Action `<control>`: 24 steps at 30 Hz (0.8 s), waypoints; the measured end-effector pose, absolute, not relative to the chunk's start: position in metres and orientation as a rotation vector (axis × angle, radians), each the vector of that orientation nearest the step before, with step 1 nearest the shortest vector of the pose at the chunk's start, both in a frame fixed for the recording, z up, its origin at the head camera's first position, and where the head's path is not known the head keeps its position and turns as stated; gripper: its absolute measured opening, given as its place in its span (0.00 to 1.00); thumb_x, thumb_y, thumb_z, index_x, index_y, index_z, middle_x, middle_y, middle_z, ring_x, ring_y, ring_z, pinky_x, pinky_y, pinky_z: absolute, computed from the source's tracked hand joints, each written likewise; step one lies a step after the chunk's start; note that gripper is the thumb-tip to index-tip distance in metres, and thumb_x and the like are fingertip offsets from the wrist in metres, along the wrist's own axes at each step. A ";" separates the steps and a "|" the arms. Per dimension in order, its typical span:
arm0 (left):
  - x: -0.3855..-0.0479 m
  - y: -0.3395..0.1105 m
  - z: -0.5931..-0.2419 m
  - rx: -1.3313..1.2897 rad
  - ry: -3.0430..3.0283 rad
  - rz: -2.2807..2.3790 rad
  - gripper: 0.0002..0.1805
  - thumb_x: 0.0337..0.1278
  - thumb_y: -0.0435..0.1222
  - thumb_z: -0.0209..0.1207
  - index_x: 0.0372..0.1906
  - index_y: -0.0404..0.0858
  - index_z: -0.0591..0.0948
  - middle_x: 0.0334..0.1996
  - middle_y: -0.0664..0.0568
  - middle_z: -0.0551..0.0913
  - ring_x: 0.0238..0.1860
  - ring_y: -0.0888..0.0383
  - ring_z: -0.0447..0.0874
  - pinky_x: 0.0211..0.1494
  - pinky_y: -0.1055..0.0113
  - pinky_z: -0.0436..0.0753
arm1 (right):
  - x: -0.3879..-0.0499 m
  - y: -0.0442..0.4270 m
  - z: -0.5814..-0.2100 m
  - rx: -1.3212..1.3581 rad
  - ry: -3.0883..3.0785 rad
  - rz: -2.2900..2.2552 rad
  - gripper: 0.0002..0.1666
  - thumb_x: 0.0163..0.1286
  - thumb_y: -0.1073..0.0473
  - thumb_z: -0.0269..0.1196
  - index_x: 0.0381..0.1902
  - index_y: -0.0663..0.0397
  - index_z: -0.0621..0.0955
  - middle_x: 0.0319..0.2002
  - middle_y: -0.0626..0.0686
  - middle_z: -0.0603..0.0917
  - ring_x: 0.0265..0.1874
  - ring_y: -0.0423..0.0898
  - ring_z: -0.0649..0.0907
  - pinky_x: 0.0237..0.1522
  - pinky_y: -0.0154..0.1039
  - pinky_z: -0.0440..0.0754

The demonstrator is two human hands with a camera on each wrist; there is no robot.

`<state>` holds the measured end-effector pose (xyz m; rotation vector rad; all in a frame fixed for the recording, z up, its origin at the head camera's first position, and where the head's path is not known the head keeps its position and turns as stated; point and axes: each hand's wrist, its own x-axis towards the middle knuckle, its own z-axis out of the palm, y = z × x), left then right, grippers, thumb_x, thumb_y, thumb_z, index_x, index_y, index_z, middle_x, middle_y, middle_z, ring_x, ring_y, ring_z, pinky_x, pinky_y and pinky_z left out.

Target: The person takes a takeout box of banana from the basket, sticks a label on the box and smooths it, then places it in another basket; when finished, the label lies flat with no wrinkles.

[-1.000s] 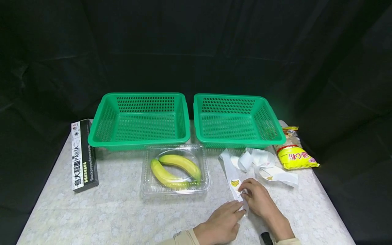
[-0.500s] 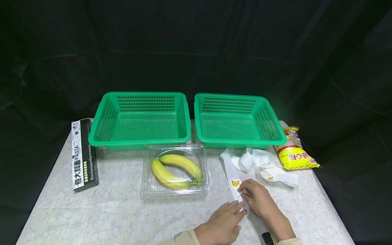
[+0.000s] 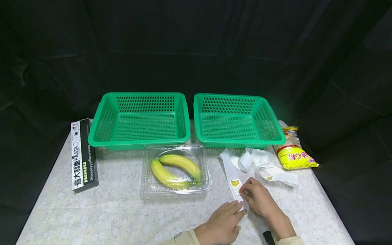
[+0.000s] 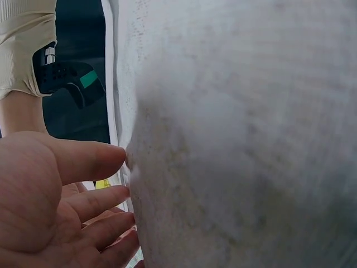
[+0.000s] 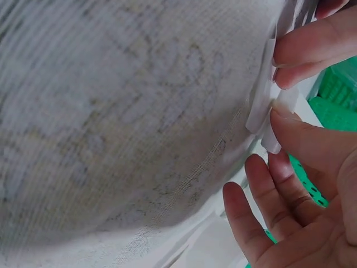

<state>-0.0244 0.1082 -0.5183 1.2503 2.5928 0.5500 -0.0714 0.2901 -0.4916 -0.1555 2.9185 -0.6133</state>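
A white strip of banana stickers (image 3: 227,166) lies slanting across the table at the right. My left hand (image 3: 223,223) presses its near end with fingers extended; in the left wrist view those fingers (image 4: 106,196) meet the tabletop. Just beyond, my right hand (image 3: 260,199) pinches the edge of a banana sticker (image 3: 237,187) between thumb and forefinger. The right wrist view shows a white flap (image 5: 271,138) at the thumb, the other fingers loosely bent. A clear lidded box (image 3: 146,185) holding two bananas (image 3: 183,163) stands left of the strip.
Two green baskets (image 3: 139,140) (image 3: 242,141) stand side by side at the back. A black pasta box (image 3: 88,163) lies at the left. At the right are a yellow-labelled bag (image 3: 295,157) and the curled rest of the strip (image 3: 263,158).
My right fingertips have shifted slightly at the sticker, and a white edge shows beside them. The left hand stays on the strip.
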 end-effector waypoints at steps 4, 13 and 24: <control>-0.024 0.109 -0.518 1.225 2.577 0.555 0.28 0.68 0.44 0.55 0.72 0.45 0.72 0.76 0.52 0.66 0.79 0.57 0.60 0.78 0.61 0.67 | -0.072 0.292 -0.493 -0.205 2.950 -0.619 0.13 0.59 0.70 0.70 0.27 0.43 0.83 0.38 0.43 0.82 0.35 0.39 0.78 0.38 0.37 0.79; -0.025 0.110 -0.516 1.190 2.535 0.586 0.29 0.69 0.44 0.56 0.73 0.45 0.70 0.77 0.51 0.64 0.80 0.56 0.58 0.80 0.59 0.65 | -0.081 0.292 -0.480 -0.200 3.015 -0.738 0.06 0.65 0.66 0.68 0.34 0.48 0.83 0.31 0.46 0.85 0.36 0.42 0.80 0.39 0.40 0.78; -0.024 0.110 -0.516 1.181 2.571 0.575 0.29 0.68 0.44 0.56 0.72 0.46 0.71 0.77 0.53 0.65 0.79 0.57 0.60 0.78 0.60 0.67 | -0.093 0.287 -0.454 -0.166 3.129 -0.989 0.03 0.70 0.67 0.64 0.39 0.57 0.80 0.35 0.55 0.89 0.39 0.51 0.88 0.47 0.52 0.88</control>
